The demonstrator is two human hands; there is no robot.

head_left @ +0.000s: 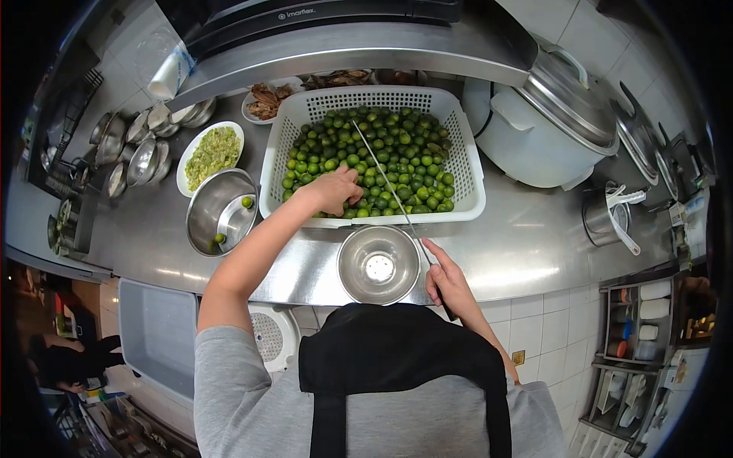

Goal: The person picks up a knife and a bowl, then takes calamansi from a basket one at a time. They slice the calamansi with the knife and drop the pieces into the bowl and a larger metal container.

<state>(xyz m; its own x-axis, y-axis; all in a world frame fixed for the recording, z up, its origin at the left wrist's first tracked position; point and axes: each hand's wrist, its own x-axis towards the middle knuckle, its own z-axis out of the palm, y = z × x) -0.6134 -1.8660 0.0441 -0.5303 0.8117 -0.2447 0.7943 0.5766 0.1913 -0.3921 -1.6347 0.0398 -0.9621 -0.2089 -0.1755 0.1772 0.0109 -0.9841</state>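
My left hand (337, 191) reaches over the front left part of a white perforated basket (477, 200), its fingers curled among small green limes (374, 149). Whether a lime is between those fingers is hidden. My right hand (449, 279) is wrapped round the handle of a long thin knife (393, 191), whose blade points up and away across the limes. An empty steel bowl (351, 263) stands between my hands, just in front of the basket. To the left, another steel bowl (200, 221) has two limes in it.
A white plate of chopped green pieces (212, 155) lies left of the basket. Small metal bowls (143, 160) are at far left. A large lidded pot (534, 141) and a small steel pot (599, 220) stand right. A steel shelf (366, 55) spans the back. A person (65, 355) is at lower left.
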